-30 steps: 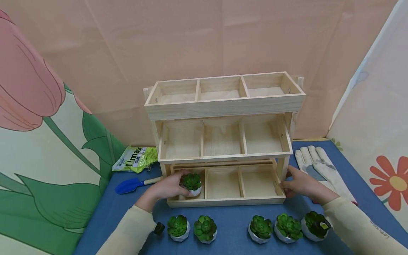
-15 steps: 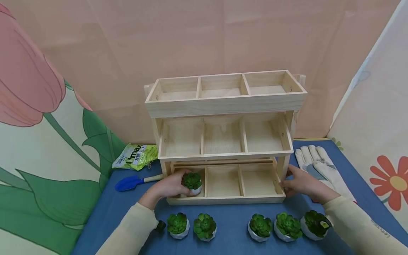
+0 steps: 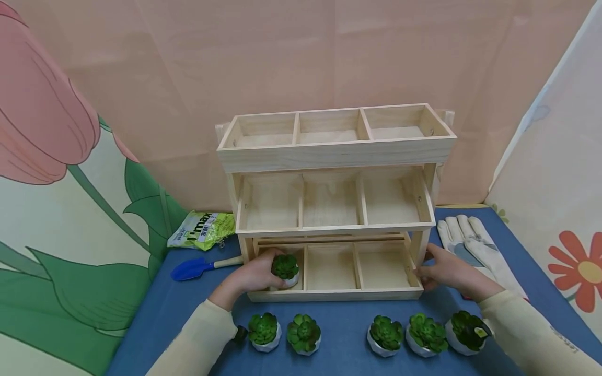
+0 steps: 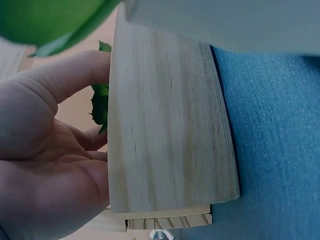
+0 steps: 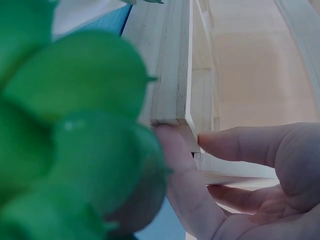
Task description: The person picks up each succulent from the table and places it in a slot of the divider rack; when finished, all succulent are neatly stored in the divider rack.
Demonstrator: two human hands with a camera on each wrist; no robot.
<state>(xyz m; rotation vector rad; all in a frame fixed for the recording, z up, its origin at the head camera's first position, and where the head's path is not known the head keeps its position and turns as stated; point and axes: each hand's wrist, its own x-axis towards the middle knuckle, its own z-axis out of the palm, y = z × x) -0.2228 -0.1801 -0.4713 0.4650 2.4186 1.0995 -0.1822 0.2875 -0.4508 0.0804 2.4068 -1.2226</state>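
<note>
A small potted succulent (image 3: 285,267) is held in the left grip (image 3: 257,272), its white pot clasped between curled thumb and fingers, with only a narrow gap left for it. The plant is kept upright within the left compartment of the bottom tray (image 3: 336,296); whether its base is touched by the compartment floor cannot be told. In the left wrist view, green leaves are seen past the tray's front board, beside the thumb.

The far end of the same tray is pinched by the right grip (image 3: 447,272), its thumb being set at the upper edge and a finger pressed against the outer corner. Above both grips, two more divided trays of the wooden stand (image 3: 336,156) are carried.

Nearer the wearer than the left grip, two succulents (image 3: 284,333) are set on the blue-covered desk (image 3: 343,339); below the right grip, three others (image 3: 425,335) are lined up. Left of the left grip a blue trowel (image 3: 190,269) is laid, its handle pointed toward the stand, and behind it a green-and-white bag (image 3: 202,230) is placed. Beyond the right grip, white gloves (image 3: 482,250) are laid.
</note>
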